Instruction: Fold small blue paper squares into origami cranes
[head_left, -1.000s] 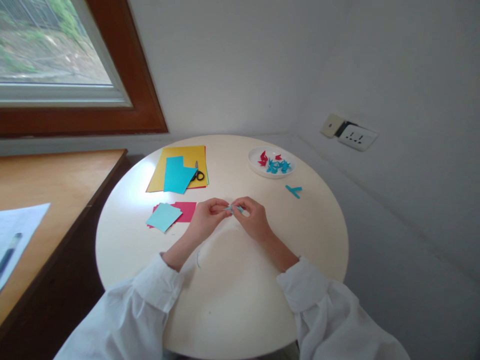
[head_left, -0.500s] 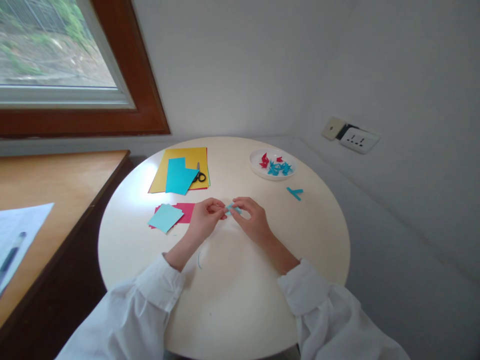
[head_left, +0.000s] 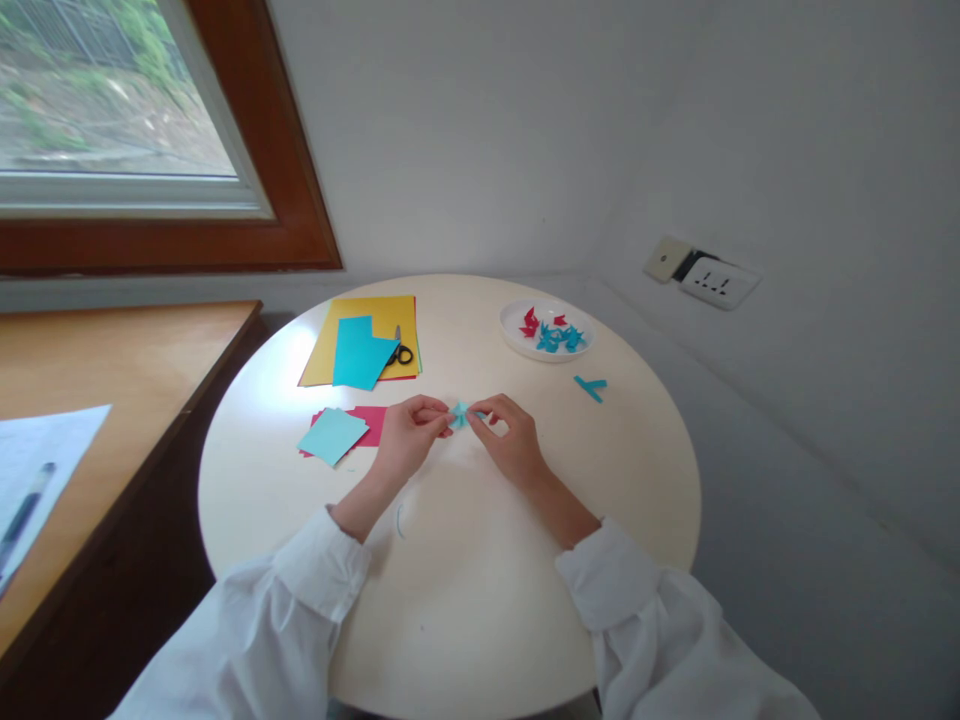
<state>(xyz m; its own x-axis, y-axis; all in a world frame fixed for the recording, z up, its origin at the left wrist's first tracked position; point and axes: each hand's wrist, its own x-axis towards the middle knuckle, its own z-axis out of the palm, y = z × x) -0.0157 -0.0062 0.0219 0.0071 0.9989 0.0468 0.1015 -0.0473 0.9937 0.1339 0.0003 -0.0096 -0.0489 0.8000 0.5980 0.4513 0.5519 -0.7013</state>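
pale blue folded paper (head_left: 459,416), pinched by nearly closed left hand (head_left: 409,434) and right hand (head_left: 513,440), has been spread wider; folding seems further on.

Daylight was admitted through brown wood-framed glass window (head_left: 112,90) at upper left. Pale glare was cast on left part of round cream-white tabletop (head_left: 480,580); faint shadow was thrown beneath bare left hand (head_left: 411,435) and bare right hand (head_left: 510,440). Smooth white wall (head_left: 840,420) was left dim, grey at right. Small folded light-blue paper piece (head_left: 459,416) was softly rendered, creases barely resolved. Outdoor greenery (head_left: 142,45) was smeared. White cloth sleeves (head_left: 675,620) were stretched toward lower corners.
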